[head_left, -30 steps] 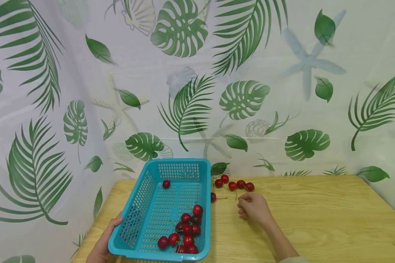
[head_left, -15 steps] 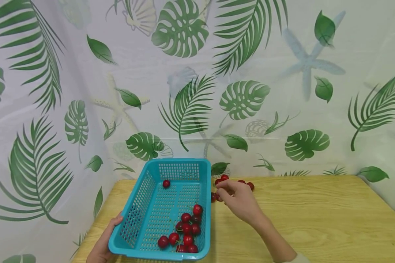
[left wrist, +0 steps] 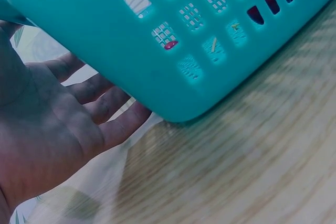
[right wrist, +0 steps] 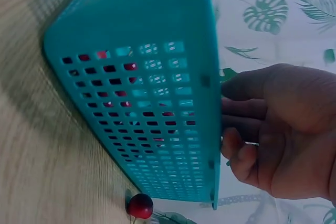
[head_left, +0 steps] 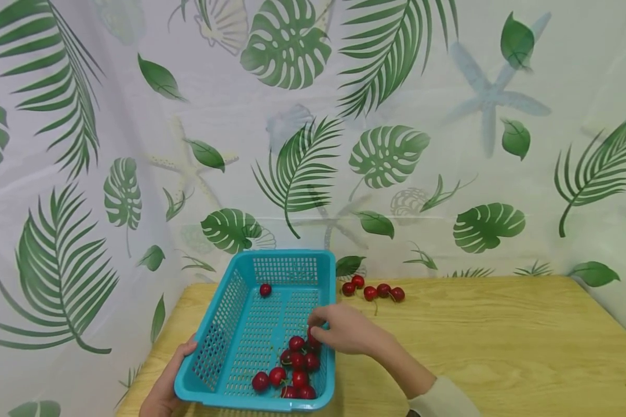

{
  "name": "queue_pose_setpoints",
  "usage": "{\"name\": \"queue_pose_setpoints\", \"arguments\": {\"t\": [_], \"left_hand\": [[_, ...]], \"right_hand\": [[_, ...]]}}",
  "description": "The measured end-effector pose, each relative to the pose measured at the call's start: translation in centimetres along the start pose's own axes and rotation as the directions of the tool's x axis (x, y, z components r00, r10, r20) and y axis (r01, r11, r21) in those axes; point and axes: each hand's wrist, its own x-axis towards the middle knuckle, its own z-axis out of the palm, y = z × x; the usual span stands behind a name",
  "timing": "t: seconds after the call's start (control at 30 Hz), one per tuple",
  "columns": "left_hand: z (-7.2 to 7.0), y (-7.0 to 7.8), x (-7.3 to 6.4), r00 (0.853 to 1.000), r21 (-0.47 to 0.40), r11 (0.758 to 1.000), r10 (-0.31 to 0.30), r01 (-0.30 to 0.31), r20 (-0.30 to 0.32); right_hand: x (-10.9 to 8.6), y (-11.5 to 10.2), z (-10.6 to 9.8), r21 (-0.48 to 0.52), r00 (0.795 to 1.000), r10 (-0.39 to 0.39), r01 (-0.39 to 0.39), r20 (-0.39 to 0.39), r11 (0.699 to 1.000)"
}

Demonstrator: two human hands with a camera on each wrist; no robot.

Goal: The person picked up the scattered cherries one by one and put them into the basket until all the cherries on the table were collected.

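A turquoise plastic basket with perforated walls stands at the table's left part in the head view. My left hand grips its near left corner; in the left wrist view the fingers reach along the basket's outside. Several red cherries lie in its near right part, and one cherry lies near its back wall. My right hand is over the right rim, fingers bent inward, pinching a cherry just above the others. In the right wrist view, the rim hides the fingertips.
Several stemmed cherries lie on the wooden table behind and right of the basket. A cherry shows beside the basket's wall in the right wrist view. Leaf-patterned cloth covers the walls behind and left.
My right hand has moved left from beside the loose cherries, across the table, and over the basket's right rim with a cherry. The left hand and basket have stayed in place.
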Motion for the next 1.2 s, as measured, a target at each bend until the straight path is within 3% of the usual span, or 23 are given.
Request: {"name": "queue_pose_setpoints", "arguments": {"t": [0.13, 0.27, 0.5, 1.2], "left_hand": [[-0.1, 0.0, 0.0, 1.0, -0.008, 1.0, -0.001, 0.001, 0.0], [0.0, 0.1, 0.1, 1.0, -0.01, 1.0, -0.004, 0.004, -0.006], [0.0, 0.3, 0.1, 1.0, -0.008, 1.0, 0.012, -0.012, 0.001], [0.2, 0.0, 0.0, 1.0, 0.009, 1.0, 0.02, -0.02, -0.008]], "right_hand": [[1.3, -0.1, 0.5, -0.148, 0.999, 0.034, -0.035, -0.013, 0.988], [2.0, 0.1, 0.9, -0.171, 0.995, 0.091, -0.098, -0.049, 0.98], [2.0, 0.8, 1.6, -0.208, 0.996, 0.022, -0.04, -0.091, 0.977], [1.2, 1.6, 2.5, -0.142, 0.988, -0.016, -0.006, -0.153, 0.99]]}}
